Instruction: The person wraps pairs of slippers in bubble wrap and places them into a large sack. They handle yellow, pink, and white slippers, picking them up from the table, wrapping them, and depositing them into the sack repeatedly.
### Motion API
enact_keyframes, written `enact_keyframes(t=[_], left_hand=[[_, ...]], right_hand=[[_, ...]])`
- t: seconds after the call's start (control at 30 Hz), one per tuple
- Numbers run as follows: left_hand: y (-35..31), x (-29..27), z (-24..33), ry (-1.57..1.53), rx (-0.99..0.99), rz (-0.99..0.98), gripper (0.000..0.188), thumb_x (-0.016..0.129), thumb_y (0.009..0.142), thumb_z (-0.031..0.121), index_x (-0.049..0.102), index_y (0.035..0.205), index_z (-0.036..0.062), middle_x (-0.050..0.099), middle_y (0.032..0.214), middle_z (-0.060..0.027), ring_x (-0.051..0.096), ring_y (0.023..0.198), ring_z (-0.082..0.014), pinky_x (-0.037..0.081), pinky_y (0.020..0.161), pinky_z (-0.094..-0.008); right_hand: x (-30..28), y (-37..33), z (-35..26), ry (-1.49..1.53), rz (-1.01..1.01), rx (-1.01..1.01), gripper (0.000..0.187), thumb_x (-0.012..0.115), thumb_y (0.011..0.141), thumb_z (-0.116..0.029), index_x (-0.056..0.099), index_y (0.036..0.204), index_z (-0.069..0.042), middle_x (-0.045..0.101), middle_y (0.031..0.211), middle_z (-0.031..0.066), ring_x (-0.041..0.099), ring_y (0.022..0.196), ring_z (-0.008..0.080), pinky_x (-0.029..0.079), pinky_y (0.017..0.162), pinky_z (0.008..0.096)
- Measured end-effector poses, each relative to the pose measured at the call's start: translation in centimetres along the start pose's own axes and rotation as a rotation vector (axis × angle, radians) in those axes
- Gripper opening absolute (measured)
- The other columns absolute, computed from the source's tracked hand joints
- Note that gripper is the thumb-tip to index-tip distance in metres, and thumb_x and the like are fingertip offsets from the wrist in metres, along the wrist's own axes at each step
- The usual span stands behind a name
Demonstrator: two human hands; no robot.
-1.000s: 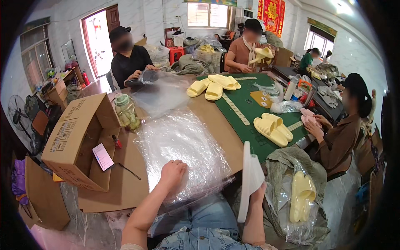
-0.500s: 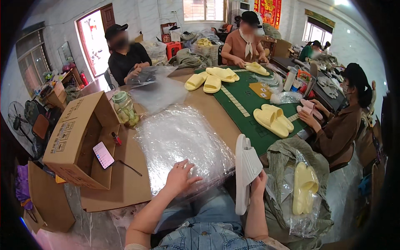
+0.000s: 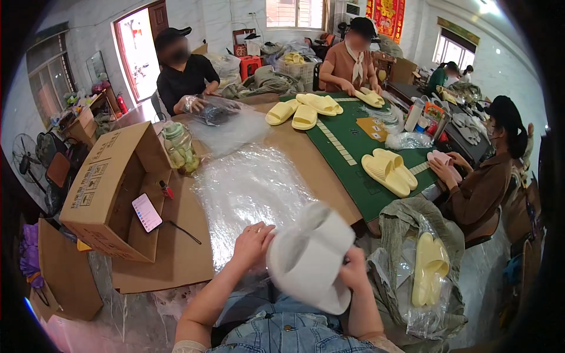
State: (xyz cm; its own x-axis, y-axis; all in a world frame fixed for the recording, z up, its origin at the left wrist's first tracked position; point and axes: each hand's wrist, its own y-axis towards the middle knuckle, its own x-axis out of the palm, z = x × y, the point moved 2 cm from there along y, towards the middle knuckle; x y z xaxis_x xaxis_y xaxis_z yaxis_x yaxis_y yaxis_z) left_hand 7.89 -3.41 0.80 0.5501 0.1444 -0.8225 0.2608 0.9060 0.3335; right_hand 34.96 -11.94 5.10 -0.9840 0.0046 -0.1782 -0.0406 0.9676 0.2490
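My right hand [image 3: 354, 269] grips white slippers [image 3: 312, 253] by their right side, over my lap and the near edge of the stack of clear plastic bags [image 3: 247, 188]. The slippers are tilted and smeared by motion; they look like a pair laid together. My left hand [image 3: 254, 244] is at the near part of the bag stack, beside the left edge of the slippers. Its fingers are bent and drawn together; what they pinch, if anything, is hidden.
An open cardboard box [image 3: 112, 188] holding a phone [image 3: 146, 213] stands at left, beside a glass jar [image 3: 179, 147]. Yellow slippers [image 3: 388, 170] lie on the green mat [image 3: 347, 135]. Bagged yellow slippers [image 3: 431, 267] rest on a sack at right. Three co-workers sit around the table.
The white slippers have swung from upright at the right to tilted, leftward toward my left hand. My left hand's fingers have drawn together. The co-worker at far left has moved a plastic bag.
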Motion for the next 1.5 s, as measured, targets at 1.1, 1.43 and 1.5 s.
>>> enact_keyframes(t=[1.1,1.43,1.5], left_hand=[[-3.5,-4.2,5.1,-0.224,0.318,-0.228,0.041,0.049,0.102,0.024,0.057,0.139,0.0079,0.041,0.154,-0.0187,0.033,0.145,-0.0411,0.030,0.118,-0.0462],[1.5,-1.7,-6.3,-0.035,0.071,0.218,0.056,0.058,0.097,0.038,0.048,0.147,0.0149,0.035,0.155,-0.0273,0.033,0.142,-0.0472,0.032,0.116,-0.0499],[1.4,-0.4,-6.9,-0.168,0.004,0.191,0.056,0.058,0.096,0.038,0.048,0.147,0.0155,0.037,0.153,-0.0283,0.037,0.139,-0.0485,0.034,0.114,-0.0492]], right_hand=[[14.0,17.2,8.8,-0.743,-0.053,0.012,0.034,0.058,0.094,-0.031,0.059,0.102,0.002,0.067,0.099,0.0257,0.066,0.094,0.0427,0.051,0.083,0.0538],[11.2,11.1,9.9,-0.683,-0.143,-0.495,0.050,0.067,0.085,-0.011,0.052,0.132,0.000,0.054,0.129,0.0254,0.051,0.122,0.0424,0.045,0.102,0.0475],[9.5,8.2,9.2,-0.620,-0.204,-0.495,0.053,0.067,0.087,-0.013,0.050,0.136,-0.001,0.052,0.134,0.0246,0.048,0.126,0.0425,0.044,0.105,0.0470]])
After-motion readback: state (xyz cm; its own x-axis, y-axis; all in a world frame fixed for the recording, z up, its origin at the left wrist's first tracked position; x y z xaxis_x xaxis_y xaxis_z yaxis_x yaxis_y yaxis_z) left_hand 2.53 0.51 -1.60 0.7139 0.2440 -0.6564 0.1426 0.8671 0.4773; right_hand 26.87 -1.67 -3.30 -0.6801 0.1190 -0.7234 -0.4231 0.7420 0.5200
